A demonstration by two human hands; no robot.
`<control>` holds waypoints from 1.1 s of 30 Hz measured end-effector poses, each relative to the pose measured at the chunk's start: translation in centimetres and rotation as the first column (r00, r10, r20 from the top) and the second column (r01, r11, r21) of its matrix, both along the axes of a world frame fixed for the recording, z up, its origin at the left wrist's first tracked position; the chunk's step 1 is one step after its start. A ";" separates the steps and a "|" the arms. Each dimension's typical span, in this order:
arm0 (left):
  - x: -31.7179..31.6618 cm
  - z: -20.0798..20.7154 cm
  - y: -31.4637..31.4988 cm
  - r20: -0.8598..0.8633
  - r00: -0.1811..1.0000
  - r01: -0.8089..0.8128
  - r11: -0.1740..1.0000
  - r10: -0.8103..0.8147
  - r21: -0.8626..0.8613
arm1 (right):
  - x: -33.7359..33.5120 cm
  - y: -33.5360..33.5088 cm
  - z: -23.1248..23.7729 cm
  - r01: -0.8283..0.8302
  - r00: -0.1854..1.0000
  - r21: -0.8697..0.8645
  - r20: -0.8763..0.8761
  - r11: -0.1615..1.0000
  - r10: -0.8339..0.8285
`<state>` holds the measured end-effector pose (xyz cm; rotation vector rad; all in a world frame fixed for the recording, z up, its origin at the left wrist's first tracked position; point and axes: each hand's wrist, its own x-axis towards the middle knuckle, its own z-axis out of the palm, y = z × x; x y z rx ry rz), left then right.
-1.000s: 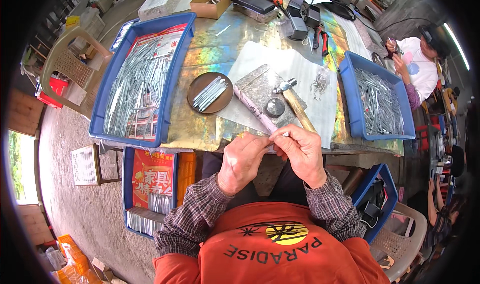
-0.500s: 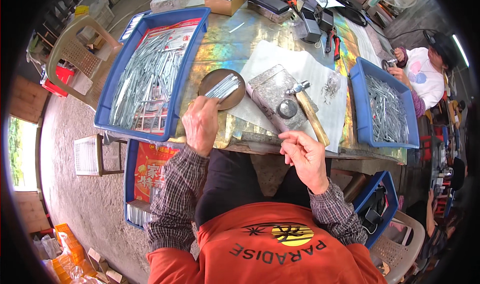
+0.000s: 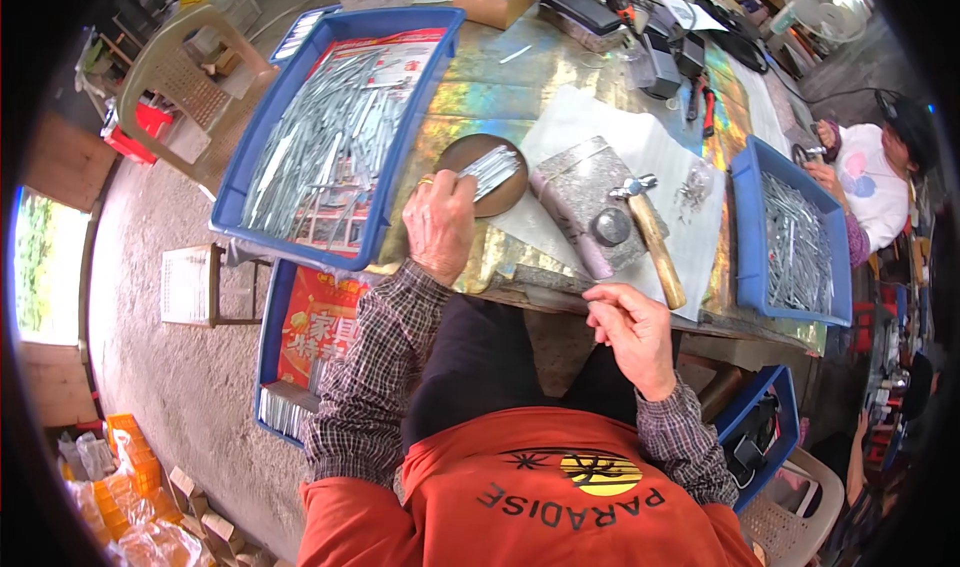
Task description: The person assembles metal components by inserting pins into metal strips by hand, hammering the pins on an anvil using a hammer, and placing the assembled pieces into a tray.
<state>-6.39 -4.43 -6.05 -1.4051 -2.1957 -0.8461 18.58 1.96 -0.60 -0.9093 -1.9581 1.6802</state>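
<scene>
My left hand has its fingers bent and closed at the near left edge of a round brown dish. A bundle of thin silvery metal strips lies in that dish, close to the fingertips. What the fingers pinch is hidden. My right hand hovers at the table's front edge, fingers loosely bent and apart, with nothing visible in them. Beyond it, a stone block bears a round dark metal piece. A hammer with a wooden handle rests against the block's right side.
On the left is a blue tray of long metal strips; on the right, another blue tray of metal pieces. White paper lies under the block. Pliers and a cardboard box are farther back. A person works at right.
The view has shifted, so the table appears farther right. My left hand stays at the dish's near left edge, its fingers now beside it. My right hand remains near the table's front edge.
</scene>
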 end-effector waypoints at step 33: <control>-14.6 2.5 -7.8 -0.102 0.995 -0.048 0.825 -0.013 -0.563 | 0.1 0.0 -0.4 -0.025 0.999 0.091 0.044 0.996 0.021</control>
